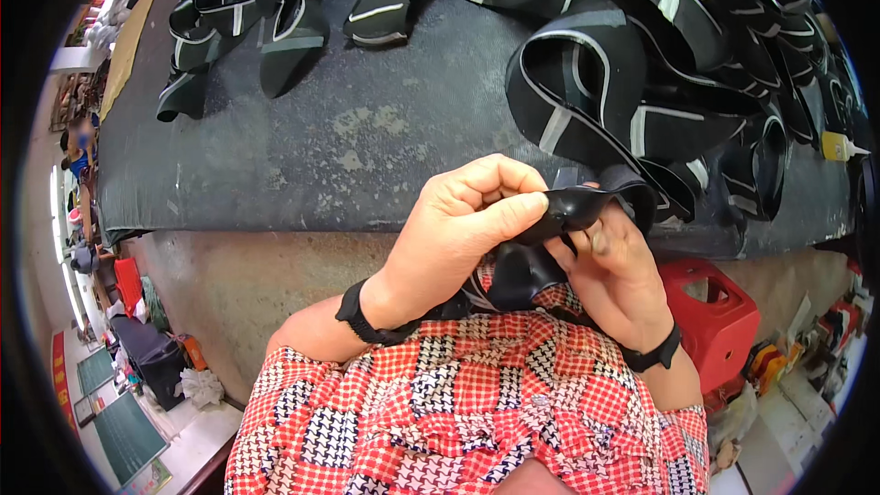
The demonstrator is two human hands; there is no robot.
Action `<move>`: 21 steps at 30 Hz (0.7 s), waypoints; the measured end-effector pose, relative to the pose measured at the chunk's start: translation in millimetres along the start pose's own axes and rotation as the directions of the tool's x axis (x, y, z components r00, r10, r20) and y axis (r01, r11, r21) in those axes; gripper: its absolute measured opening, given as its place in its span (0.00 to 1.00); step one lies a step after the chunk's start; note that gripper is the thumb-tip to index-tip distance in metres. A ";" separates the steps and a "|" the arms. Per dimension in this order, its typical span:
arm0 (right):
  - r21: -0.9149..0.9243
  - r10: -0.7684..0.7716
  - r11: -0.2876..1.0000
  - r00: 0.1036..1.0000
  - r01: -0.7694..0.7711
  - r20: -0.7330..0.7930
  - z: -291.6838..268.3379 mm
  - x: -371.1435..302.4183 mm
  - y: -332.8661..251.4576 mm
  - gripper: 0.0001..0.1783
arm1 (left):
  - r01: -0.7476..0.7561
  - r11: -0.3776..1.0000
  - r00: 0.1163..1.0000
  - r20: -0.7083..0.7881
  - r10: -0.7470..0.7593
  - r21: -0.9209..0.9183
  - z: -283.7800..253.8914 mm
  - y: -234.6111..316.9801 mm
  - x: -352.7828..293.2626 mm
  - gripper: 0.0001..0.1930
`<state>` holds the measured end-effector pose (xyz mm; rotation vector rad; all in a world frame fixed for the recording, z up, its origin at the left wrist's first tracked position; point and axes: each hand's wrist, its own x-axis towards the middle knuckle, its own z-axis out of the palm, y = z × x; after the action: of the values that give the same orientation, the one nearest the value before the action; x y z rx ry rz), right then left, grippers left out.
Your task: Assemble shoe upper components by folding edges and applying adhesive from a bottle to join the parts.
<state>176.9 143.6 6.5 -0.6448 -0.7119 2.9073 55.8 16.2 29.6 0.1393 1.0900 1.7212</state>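
Close, downward head-worn fisheye view

"What colour is the strip (576,208) you're holding?"
"Mine's black. The other strips (631,64) are black too, with whitish lines."
"And your top (394,403)?"
"Red-and-white checks, with dark-and-white houndstooth patches. My wristbands (356,313) are black, the surface (266,160) dark grey with pale blotches, the stool (729,325) plain red."
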 end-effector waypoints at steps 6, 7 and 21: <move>0.085 -0.059 0.995 0.998 0.058 0.004 -3.2 0.4 11.3 0.15 | -0.117 0.983 0.993 0.012 0.117 0.144 4.2 -12.9 -8.3 0.05; 0.006 -0.100 0.995 0.994 0.101 -0.047 -4.6 -2.1 11.8 0.13 | -0.118 0.983 0.993 0.014 0.117 0.144 3.6 -12.6 -8.8 0.05; 0.036 -0.127 0.991 0.992 0.128 -0.023 -9.1 -10.1 25.2 0.22 | -0.072 0.901 0.997 0.020 0.070 0.428 0.7 -13.8 -13.3 0.05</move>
<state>190.4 123.2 -8.5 -0.6015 -0.6679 2.7858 71.8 6.5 25.3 0.4646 1.4655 1.5173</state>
